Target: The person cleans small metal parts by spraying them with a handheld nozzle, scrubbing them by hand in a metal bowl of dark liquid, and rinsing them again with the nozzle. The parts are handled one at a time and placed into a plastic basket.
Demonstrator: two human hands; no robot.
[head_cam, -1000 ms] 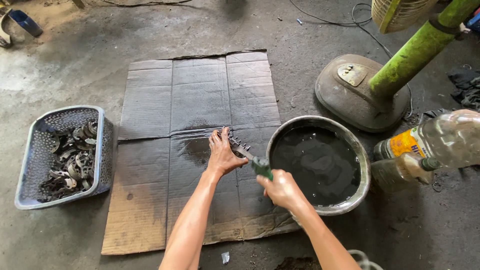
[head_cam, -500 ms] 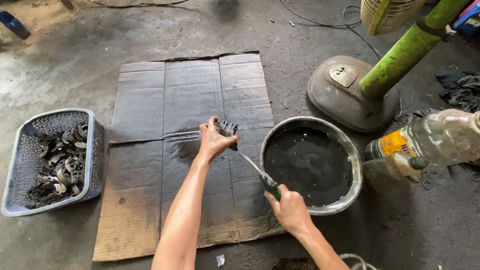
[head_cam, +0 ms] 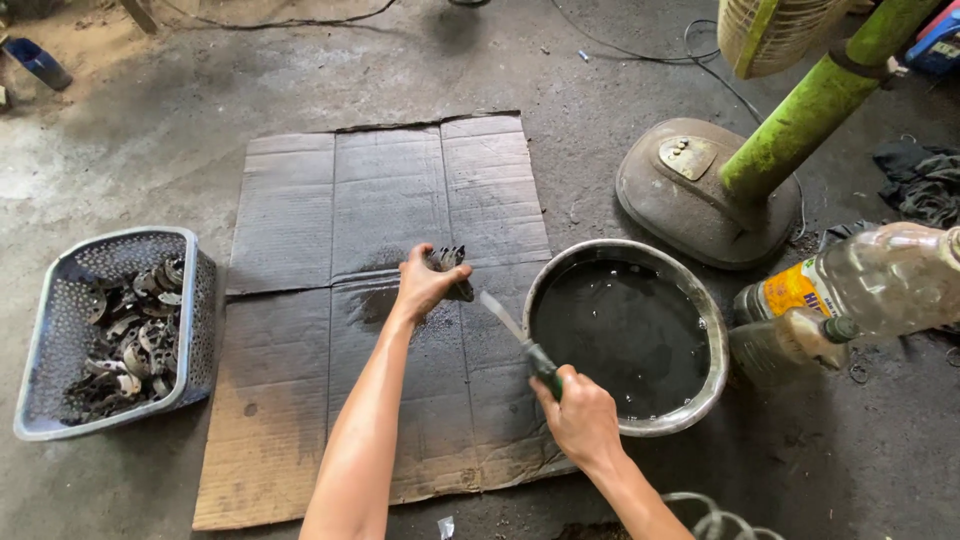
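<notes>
Over on the left sits a grey perforated plastic basket (head_cam: 60, 345) full of dark metal parts (head_cam: 125, 340); top right, a green-poled standing fan (head_cam: 800, 120) on its round grey base (head_cam: 690, 195), a clear plastic bottle (head_cam: 870, 285) lying just beside it, dark rags (head_cam: 920, 180) further right

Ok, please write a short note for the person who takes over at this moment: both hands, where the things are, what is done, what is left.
Left hand: shut on a small dark metal part, held over the wet cardboard.
Right hand: shut on a brush, its tip pointing toward the part.
Basin of dark liquid sits right of the cardboard; basket with many metal parts sits left.
Done: the cardboard under the part is wet; how clean the part is cannot be told.
Left: the part is not yet put down; which parts in the basket are brushed cannot be told.
</notes>
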